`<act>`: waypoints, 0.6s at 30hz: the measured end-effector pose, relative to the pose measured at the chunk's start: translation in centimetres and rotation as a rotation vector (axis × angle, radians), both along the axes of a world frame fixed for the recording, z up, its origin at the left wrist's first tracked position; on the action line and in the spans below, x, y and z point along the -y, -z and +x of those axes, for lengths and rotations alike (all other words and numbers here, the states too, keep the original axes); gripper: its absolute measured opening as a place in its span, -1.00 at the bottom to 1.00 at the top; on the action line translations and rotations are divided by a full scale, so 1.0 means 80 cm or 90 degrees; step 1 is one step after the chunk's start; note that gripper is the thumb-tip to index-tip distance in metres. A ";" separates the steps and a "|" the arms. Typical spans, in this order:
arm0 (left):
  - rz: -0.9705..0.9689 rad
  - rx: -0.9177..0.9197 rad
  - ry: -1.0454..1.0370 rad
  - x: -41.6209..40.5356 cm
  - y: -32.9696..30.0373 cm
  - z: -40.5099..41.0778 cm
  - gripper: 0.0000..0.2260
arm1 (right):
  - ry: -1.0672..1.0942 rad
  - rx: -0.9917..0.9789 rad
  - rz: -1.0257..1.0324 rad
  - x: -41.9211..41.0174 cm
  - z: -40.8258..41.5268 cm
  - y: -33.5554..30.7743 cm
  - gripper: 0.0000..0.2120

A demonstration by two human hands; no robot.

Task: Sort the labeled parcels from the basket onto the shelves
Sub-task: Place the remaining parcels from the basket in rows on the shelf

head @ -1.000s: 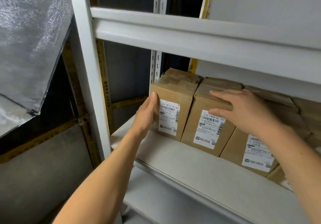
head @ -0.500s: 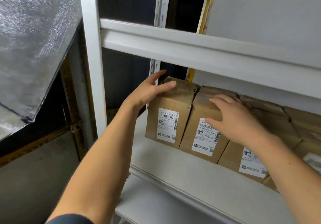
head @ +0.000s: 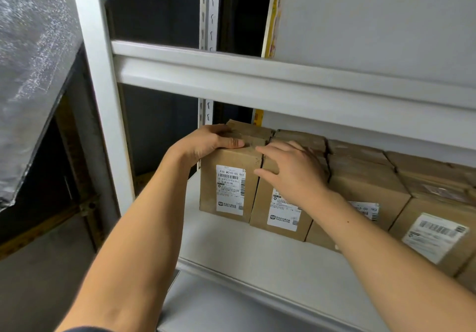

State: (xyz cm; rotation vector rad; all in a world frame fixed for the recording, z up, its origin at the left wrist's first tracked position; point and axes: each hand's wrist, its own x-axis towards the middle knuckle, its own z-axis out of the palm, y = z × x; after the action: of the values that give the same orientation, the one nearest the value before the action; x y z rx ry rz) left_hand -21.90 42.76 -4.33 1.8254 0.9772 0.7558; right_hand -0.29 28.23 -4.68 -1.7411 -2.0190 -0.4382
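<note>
Standing upright at the left end of a row of brown labeled parcels on the white shelf (head: 257, 249), the leftmost parcel (head: 231, 177) has the left hand (head: 206, 141) laid over its top left edge, fingers curled onto the top and thumb stretched along the front rim. Just right of it, the right hand (head: 291, 172) rests flat on the second parcel (head: 283, 218) (its white label partly covered), fingers loosely spread and pinching nothing. Two more parcels continue to the right, touching side by side.

A white shelf (head: 257, 249) carries a row of labeled parcels (head: 229, 179) (perhaps five).
</note>
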 end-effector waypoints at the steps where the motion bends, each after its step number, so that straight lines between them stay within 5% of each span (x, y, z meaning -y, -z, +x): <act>1: -0.003 0.005 0.002 0.001 0.000 0.001 -0.34 | -0.002 -0.001 -0.001 0.002 0.002 0.001 -0.48; 5: -0.018 0.031 0.020 0.008 -0.001 0.003 -0.40 | -0.009 -0.010 0.005 0.007 0.006 0.003 -0.49; 14: -0.011 0.029 0.040 0.008 -0.004 0.013 -0.12 | -0.015 -0.045 0.003 0.008 0.014 0.007 -0.49; 18: -0.024 0.020 0.053 0.006 -0.007 0.012 -0.12 | -0.027 -0.019 -0.049 0.013 0.034 -0.006 -0.30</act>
State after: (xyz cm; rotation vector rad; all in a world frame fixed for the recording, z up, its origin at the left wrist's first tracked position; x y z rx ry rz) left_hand -20.91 42.24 -3.80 1.8048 0.8835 0.7086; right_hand 2.41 27.16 -4.18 -1.7344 -2.0727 -0.3232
